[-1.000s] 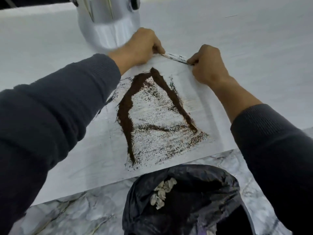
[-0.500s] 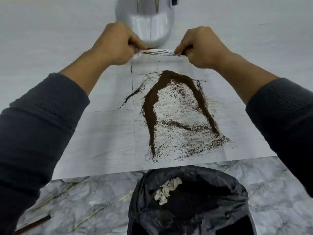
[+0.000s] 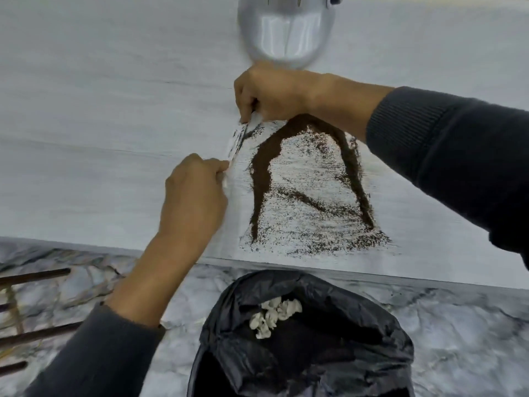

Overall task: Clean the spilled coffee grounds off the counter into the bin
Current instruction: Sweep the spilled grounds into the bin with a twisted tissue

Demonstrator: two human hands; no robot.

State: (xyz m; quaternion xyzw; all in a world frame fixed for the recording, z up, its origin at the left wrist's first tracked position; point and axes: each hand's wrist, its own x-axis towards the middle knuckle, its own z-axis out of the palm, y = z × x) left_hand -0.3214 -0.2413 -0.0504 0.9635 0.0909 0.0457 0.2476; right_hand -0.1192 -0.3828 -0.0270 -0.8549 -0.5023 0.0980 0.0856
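Dark coffee grounds [image 3: 309,196] lie on the pale counter [image 3: 100,156] in an arch shape with thin scatter inside, reaching close to the front edge. A thin white card or paper strip [image 3: 242,141] stands on edge just left of the grounds. My left hand [image 3: 194,193] pinches its near end and my right hand [image 3: 266,93] pinches its far end. Below the counter edge stands a bin lined with a black bag [image 3: 309,339], holding crumpled white paper [image 3: 274,313].
A shiny silver appliance [image 3: 286,27] stands at the back of the counter just behind my right hand. The floor [image 3: 458,325] below is marbled grey. Dark wooden bars [image 3: 34,310] show at the lower left.
The strip has swung from lying across behind the grounds to running along their left side. My left hand moved nearer and my right hand crossed to the left.
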